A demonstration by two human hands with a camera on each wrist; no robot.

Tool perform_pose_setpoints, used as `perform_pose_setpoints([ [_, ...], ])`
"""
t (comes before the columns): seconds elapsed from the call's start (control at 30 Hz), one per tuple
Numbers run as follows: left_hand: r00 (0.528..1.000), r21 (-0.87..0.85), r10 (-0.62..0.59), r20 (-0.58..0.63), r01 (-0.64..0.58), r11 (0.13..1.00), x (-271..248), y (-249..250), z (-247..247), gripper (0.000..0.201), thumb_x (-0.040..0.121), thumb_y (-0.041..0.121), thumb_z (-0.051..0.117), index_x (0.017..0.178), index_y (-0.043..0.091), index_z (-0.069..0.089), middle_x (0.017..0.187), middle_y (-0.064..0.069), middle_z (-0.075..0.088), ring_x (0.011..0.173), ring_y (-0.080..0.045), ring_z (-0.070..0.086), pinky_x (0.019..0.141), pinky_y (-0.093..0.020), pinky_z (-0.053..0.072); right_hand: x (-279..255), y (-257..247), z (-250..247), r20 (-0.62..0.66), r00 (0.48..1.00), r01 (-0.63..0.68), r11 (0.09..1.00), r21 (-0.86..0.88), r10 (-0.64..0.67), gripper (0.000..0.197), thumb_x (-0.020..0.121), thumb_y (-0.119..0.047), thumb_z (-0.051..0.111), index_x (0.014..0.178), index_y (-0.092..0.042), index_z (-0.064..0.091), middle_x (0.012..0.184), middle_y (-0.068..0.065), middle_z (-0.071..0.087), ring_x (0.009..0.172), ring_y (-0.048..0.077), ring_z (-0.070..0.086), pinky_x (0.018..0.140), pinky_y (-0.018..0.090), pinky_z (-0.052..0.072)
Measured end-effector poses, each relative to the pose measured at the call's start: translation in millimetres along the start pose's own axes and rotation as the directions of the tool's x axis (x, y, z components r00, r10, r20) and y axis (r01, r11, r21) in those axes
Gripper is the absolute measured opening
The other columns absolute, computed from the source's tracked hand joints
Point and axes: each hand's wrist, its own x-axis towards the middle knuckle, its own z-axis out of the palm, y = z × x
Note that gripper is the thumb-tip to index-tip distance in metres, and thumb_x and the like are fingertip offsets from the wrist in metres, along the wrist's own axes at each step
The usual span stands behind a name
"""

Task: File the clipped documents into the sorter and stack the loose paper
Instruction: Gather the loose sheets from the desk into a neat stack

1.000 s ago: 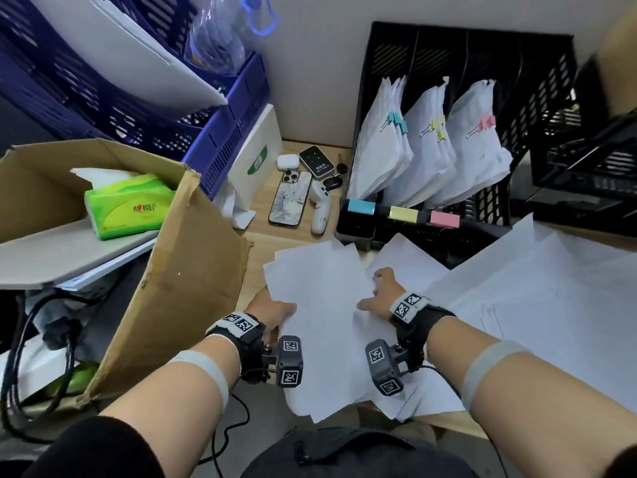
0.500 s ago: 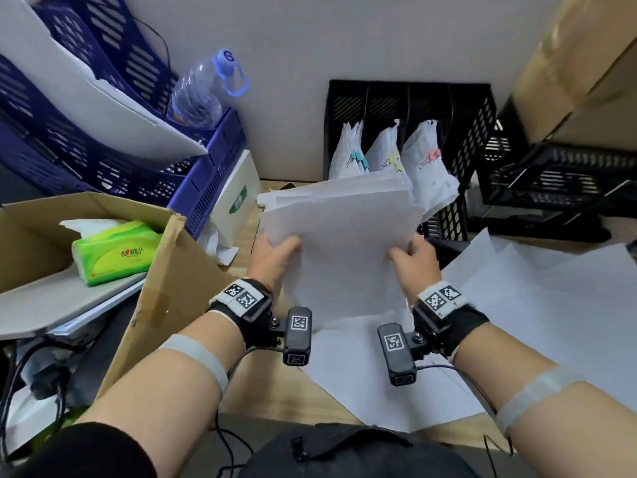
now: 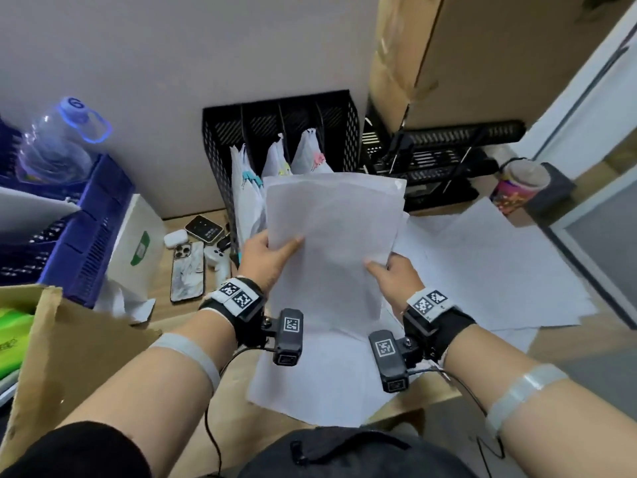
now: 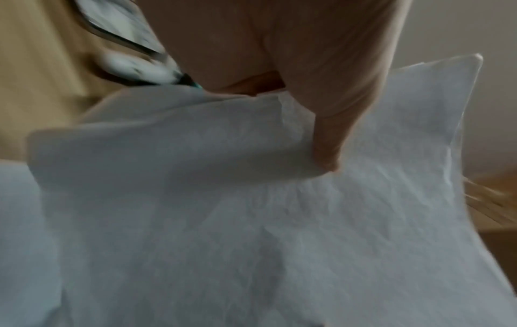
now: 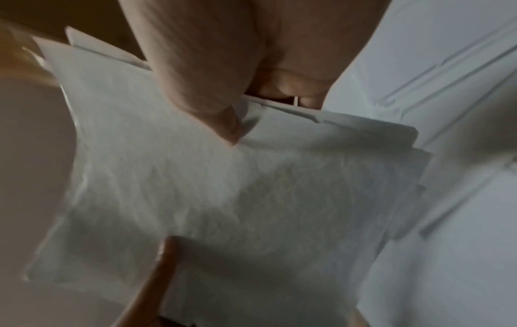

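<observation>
I hold a sheaf of loose white paper (image 3: 332, 236) upright above the desk, in front of the black mesh sorter (image 3: 286, 115). My left hand (image 3: 272, 251) grips its left edge, thumb on the front sheet. My right hand (image 3: 389, 274) grips the right edge the same way. The left wrist view shows the left hand (image 4: 316, 124) pinching the crumpled paper (image 4: 251, 221); the right wrist view shows the right hand (image 5: 238, 115) pinching several sheets (image 5: 223, 199). Three clipped documents (image 3: 248, 188) stand in the sorter's slots, with blue, yellow and pink clips. More loose sheets (image 3: 482, 263) lie spread on the desk.
A cardboard box (image 3: 69, 357) stands at my left, a blue crate (image 3: 86, 229) with a water bottle (image 3: 55, 143) behind it. Phones, earbuds and a controller (image 3: 196, 257) lie left of the sorter. A paper cup (image 3: 520, 188) and black trays (image 3: 441, 157) are at the right.
Both hands gathered sheets off the desk, lifted them and raised them upright in front of the sorter. My head tilted up, bringing the wall and the cup into view.
</observation>
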Motion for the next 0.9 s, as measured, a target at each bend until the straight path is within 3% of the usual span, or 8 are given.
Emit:
perform_pose_setpoints([
  [0.1, 0.987, 0.057, 0.118, 0.110, -0.125, 0.991, 13, 20, 44, 0.017, 0.089, 0.014, 0.075, 0.105, 0.011, 0.072, 0.095, 0.003, 0.075, 0.082, -0.001, 0.071, 0.080, -0.022, 0.058, 1, 13, -39, -0.123, 0.990, -0.066, 0.995, 0.074, 0.074, 0.035, 0.081, -0.041, 0.064, 0.098, -0.011, 0.071, 0.095, 0.010, 0.075, 0.092, 0.031, 0.070, 0.089, 0.044, 0.056],
  [0.2, 0.974, 0.147, 0.112, 0.198, -0.142, 0.979, 25, 11, 88, 0.021, 0.089, 0.015, 0.075, 0.107, 0.011, 0.066, 0.095, 0.001, 0.071, 0.081, 0.000, 0.066, 0.082, -0.021, 0.052, -4, 30, -84, -0.240, 0.953, -0.148, 0.977, 0.156, 0.182, 0.024, 0.094, -0.022, 0.059, 0.108, -0.004, 0.067, 0.113, 0.022, 0.070, 0.107, 0.038, 0.065, 0.090, 0.039, 0.051],
  [0.4, 0.915, 0.445, -0.161, 0.371, -0.023, 0.895, 23, -42, 169, 0.034, 0.090, 0.019, 0.073, 0.121, 0.014, 0.063, 0.106, -0.004, 0.066, 0.098, -0.020, 0.062, 0.088, -0.032, 0.051, -3, 116, -163, -0.360, 0.740, -0.440, 0.814, 0.379, 0.568, 0.038, 0.099, -0.018, 0.049, 0.131, 0.004, 0.051, 0.134, 0.025, 0.056, 0.122, 0.040, 0.055, 0.074, 0.030, 0.047],
  [0.53, 0.832, 0.542, -0.346, 0.434, 0.066, 0.838, 19, -65, 209, 0.039, 0.089, 0.018, 0.072, 0.127, 0.013, 0.061, 0.121, -0.014, 0.065, 0.096, -0.026, 0.063, 0.089, -0.035, 0.052, 4, 160, -205, -0.329, 0.667, -0.604, 0.744, 0.286, 0.668, 0.039, 0.101, -0.013, 0.043, 0.137, -0.001, 0.041, 0.146, 0.020, 0.044, 0.136, 0.035, 0.041, 0.096, 0.025, 0.045],
  [0.6, 0.790, 0.578, -0.419, 0.448, 0.102, 0.810, 17, -71, 228, 0.037, 0.090, 0.020, 0.071, 0.125, 0.015, 0.061, 0.121, -0.014, 0.067, 0.103, -0.031, 0.067, 0.096, -0.040, 0.054, 9, 170, -220, -0.227, 0.668, -0.571, 0.684, 0.454, 0.709, 0.044, 0.102, -0.013, 0.042, 0.142, 0.005, 0.037, 0.148, 0.025, 0.041, 0.134, 0.038, 0.043, 0.057, 0.009, 0.051],
  [0.67, 0.750, 0.570, -0.488, 0.447, 0.181, 0.801, 14, -74, 245, 0.038, 0.091, 0.018, 0.069, 0.127, 0.012, 0.058, 0.121, -0.017, 0.067, 0.109, -0.033, 0.068, 0.096, -0.042, 0.054, 16, 183, -229, -0.189, 0.682, -0.573, 0.677, 0.462, 0.707, 0.043, 0.104, -0.011, 0.037, 0.143, 0.006, 0.036, 0.142, 0.025, 0.045, 0.116, 0.037, 0.054, 0.031, 0.010, 0.039],
  [0.77, 0.717, 0.521, -0.558, 0.417, 0.314, 0.793, 12, -81, 268, 0.047, 0.090, 0.014, 0.070, 0.133, 0.008, 0.051, 0.119, -0.021, 0.067, 0.111, -0.033, 0.069, 0.100, -0.044, 0.055, 29, 194, -238, -0.148, 0.659, -0.590, 0.629, 0.506, 0.737, 0.015, 0.103, -0.014, 0.042, 0.096, -0.012, 0.054, 0.094, 0.010, 0.046, 0.066, 0.020, 0.045, 0.042, 0.019, 0.047],
  [0.9, 0.712, 0.427, -0.594, 0.375, 0.436, 0.792, 12, -90, 295, 0.057, 0.089, 0.014, 0.072, 0.137, 0.012, 0.041, 0.120, -0.021, 0.065, 0.109, -0.031, 0.069, 0.100, -0.047, 0.055, 48, 217, -241, -0.130, 0.667, -0.652, 0.660, 0.374, 0.733, 0.033, 0.098, -0.016, 0.052, 0.069, -0.018, 0.036, 0.076, 0.003, 0.039, 0.064, 0.017, 0.043, 0.074, 0.035, 0.050],
])
